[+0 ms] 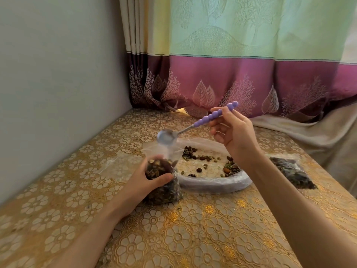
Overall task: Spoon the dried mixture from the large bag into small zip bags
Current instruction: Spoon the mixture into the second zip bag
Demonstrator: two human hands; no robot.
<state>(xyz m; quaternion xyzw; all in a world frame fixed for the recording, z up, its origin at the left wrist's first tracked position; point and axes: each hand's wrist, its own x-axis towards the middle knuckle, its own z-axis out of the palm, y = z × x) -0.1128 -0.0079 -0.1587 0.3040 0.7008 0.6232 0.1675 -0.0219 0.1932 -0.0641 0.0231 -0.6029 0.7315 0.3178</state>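
My left hand point(148, 179) grips a small zip bag point(164, 182) that stands upright on the table, well filled with dark dried mixture, its clear top open. My right hand point(234, 135) pinches the purple beaded handle of a metal spoon point(193, 126). The spoon's bowl hangs empty just above the small bag's mouth. Behind the small bag lies the large bag point(216, 183), its rim rolled down, with only scattered bits of mixture left on its bottom.
A filled small bag point(292, 173) lies flat at the right of the table. An empty clear zip bag point(119, 167) lies left of my left hand. A grey wall bounds the left side, a curtain point(231, 78) hangs behind, and the floral tablecloth point(193, 229) covers the table.
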